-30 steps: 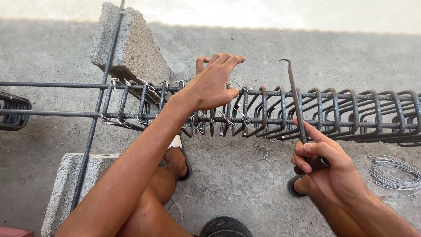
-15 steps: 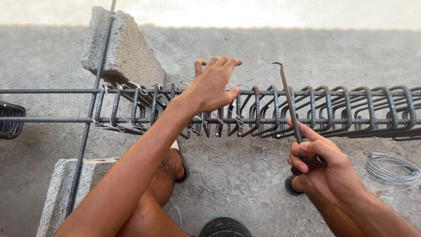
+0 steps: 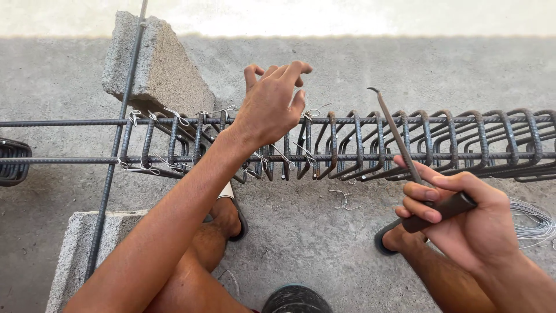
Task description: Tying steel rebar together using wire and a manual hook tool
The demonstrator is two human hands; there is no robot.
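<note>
Grey concrete floor [image 3: 324, 232] lies under a horizontal rebar cage [image 3: 359, 145] propped on concrete blocks [image 3: 159, 69]. Above its upper bar the left hand [image 3: 272, 107] hovers, fingers curled and loosely apart, gripping nothing. Nearer the body and right of it, the right hand [image 3: 463, 223] is clenched around the dark handle of a hooked tying tool [image 3: 399, 139], whose tip rises over the stirrups.

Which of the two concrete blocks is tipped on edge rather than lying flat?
The far concrete block, beyond the rebar cage, leans tilted; the near block lies flat.

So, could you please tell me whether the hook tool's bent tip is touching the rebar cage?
Apart. In the head view the hook tool, held by the right hand, has its tip against bare concrete above the rebar cage.
</note>
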